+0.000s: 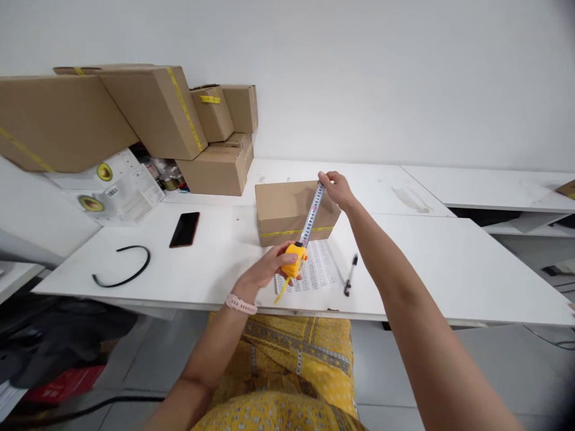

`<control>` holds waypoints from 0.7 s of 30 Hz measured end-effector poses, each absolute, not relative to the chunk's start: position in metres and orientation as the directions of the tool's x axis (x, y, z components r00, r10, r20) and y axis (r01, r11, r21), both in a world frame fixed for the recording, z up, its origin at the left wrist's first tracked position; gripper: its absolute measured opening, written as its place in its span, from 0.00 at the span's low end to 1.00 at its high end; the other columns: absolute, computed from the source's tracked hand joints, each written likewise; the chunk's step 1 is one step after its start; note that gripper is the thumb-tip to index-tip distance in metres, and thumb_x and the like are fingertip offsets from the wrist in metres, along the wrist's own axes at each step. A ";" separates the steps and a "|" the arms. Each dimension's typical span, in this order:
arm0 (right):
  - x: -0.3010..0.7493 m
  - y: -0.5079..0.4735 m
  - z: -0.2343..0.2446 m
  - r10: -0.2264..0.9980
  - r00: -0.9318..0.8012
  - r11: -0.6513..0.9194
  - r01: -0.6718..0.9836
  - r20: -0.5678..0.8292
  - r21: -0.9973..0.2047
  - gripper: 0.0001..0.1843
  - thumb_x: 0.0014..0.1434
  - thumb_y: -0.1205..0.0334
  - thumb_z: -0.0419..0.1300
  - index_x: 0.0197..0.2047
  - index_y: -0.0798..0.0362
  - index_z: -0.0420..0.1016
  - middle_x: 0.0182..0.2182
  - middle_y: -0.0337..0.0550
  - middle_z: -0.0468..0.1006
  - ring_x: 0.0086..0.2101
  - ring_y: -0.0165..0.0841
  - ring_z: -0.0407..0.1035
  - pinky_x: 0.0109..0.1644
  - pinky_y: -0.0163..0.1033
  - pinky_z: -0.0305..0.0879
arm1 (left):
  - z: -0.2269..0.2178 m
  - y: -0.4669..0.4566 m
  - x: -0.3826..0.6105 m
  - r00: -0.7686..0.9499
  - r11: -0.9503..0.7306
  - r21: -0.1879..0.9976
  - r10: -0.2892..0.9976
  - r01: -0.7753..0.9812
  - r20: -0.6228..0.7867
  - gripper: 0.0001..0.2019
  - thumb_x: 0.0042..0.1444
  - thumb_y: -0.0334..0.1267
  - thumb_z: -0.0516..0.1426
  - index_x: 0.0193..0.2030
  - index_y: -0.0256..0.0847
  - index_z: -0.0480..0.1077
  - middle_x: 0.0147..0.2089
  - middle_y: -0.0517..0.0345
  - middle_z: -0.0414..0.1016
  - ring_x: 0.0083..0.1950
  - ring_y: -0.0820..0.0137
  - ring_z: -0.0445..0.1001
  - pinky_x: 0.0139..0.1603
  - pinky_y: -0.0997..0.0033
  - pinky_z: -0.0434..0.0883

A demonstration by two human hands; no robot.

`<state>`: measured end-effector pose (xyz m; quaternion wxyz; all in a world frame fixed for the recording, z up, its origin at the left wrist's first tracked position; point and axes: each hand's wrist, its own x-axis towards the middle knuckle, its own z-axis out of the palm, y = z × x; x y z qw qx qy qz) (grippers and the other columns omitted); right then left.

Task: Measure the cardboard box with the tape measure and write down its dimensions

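Observation:
A yellow tape measure (293, 261) sits in my left hand (268, 267), with the fingers wrapped round its case and a yellow strap hanging below. Its white blade (311, 215) runs up and to the right, in front of a small cardboard box (287, 206). Pinched at the blade's far end is my right hand (336, 188), near the box's upper right corner. A strip of yellow tape crosses the box's near side. Under the tape measure lies a printed sheet (320, 269), partly covered by my left hand. A pen (351, 275) rests right of the sheet.
Cardboard boxes (153, 114) are stacked at the back left, above white cartons (119, 188) with avocado pictures. A phone (184, 230) and a black headband (144, 263) lie on the white table (215, 275). A lower shelf (507, 227) stands at the right.

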<state>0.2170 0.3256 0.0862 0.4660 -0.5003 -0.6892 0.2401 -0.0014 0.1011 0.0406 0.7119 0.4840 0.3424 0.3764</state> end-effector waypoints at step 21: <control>0.175 0.344 0.059 0.944 -0.290 0.325 0.747 0.155 -0.580 0.32 0.71 0.42 0.31 0.69 0.34 0.62 0.68 0.39 0.66 0.70 0.45 0.49 0.73 0.61 0.37 | 0.053 0.166 0.064 0.110 0.300 0.753 0.950 -0.586 -0.293 0.21 0.49 0.55 0.68 0.37 0.42 0.69 0.29 0.56 0.73 0.25 0.67 0.78 0.22 0.69 0.68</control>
